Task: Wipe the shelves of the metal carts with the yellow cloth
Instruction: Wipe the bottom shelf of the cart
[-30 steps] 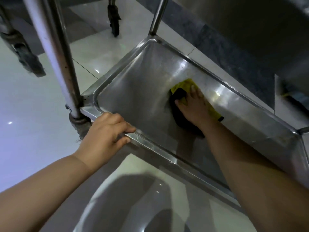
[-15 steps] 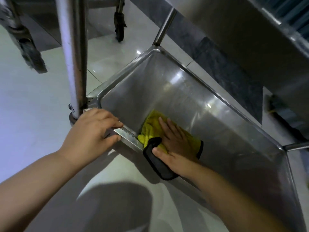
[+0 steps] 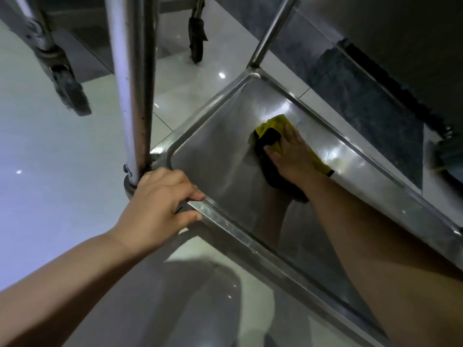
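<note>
— Yellow cloth, where?
— On the shelf floor, toward its far rim, under the right hand, fingers straight and pressing flat.
— Left hand?
— Fingers curled over the shelf's near rim, beside the corner post.

Yellow cloth, black-edged, lies crumpled on the steel shelf.

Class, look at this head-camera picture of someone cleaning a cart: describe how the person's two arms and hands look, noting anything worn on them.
Both forearms are bare as far as the frame shows: no sleeves, gloves, watch or bracelets. The left hand and the right hand carry no visible rings. Fingernails are short and unpainted where they show.
</note>
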`<state>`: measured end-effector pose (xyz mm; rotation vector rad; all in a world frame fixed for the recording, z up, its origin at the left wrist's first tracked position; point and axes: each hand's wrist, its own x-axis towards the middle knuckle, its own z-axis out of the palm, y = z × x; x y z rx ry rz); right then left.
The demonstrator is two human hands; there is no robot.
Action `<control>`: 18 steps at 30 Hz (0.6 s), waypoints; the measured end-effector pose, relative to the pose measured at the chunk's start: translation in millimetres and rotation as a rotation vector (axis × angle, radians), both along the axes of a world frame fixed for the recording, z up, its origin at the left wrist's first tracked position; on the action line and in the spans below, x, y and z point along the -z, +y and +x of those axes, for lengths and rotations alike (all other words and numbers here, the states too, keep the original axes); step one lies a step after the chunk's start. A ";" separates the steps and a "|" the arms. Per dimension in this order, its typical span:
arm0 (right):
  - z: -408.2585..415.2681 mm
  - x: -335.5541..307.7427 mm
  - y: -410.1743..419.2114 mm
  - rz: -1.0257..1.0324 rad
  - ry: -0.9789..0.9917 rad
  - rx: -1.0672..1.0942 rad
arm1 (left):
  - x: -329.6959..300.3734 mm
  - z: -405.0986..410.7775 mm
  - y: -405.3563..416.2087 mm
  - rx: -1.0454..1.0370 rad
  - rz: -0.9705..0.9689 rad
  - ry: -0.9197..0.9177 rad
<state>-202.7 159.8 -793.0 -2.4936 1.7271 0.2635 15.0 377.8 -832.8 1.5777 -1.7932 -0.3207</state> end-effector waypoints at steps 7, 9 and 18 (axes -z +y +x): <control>13.3 -1.4 74.5 -0.012 -0.005 -0.136 | -1.2 -0.9 1.8 -0.019 0.013 -0.016; 13.7 -1.1 105.9 0.001 0.003 -0.225 | -2.3 -1.1 4.1 -0.011 0.031 -0.015; 16.5 -7.8 152.3 0.110 -0.087 -0.413 | -5.2 15.0 18.6 -0.062 -0.048 -0.054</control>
